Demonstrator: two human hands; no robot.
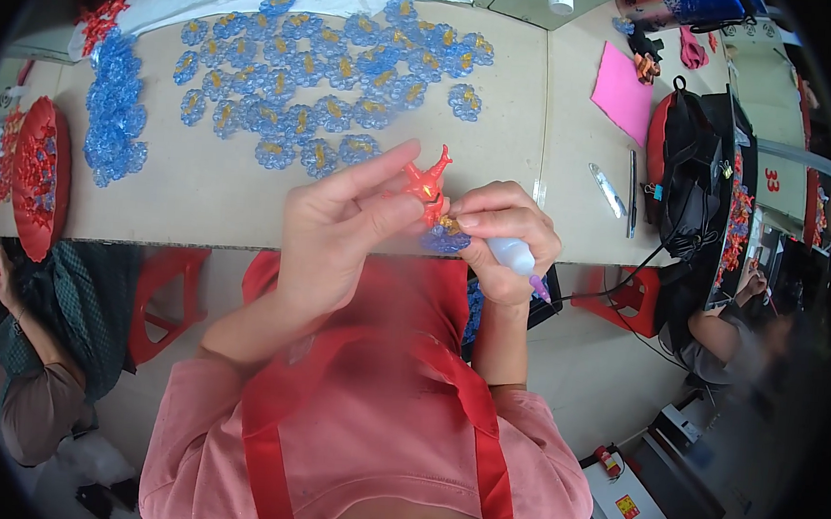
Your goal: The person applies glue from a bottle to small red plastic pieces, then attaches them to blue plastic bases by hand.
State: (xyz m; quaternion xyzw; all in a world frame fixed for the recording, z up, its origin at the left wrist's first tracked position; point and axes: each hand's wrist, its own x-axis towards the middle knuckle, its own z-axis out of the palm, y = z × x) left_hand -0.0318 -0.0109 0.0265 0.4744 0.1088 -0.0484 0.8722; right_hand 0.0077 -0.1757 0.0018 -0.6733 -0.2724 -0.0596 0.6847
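Observation:
Above the near table edge, my left hand (332, 226) pinches a small red plastic figure (428, 186) with raised, branching limbs between thumb and fingers. Right below the figure, touching or nearly so, is a translucent blue scalloped piece (447, 241) with a yellow part on it. The fingertips of my right hand (508, 218) close on that yellow part. Tucked in the same hand is a whitish squeeze bottle (513, 254), its purple tip pointing down and to the right. Whether the figure and the blue piece are joined, I cannot tell.
Many blue pieces with yellow centres (337, 69) are spread over the table (515, 104). More blue pieces (115, 108) are heaped at left, beside a red tray (40, 179) of red parts. A pink sheet (624, 93), pens (632, 192) and a black bag (692, 172) lie at right. Co-workers sit either side.

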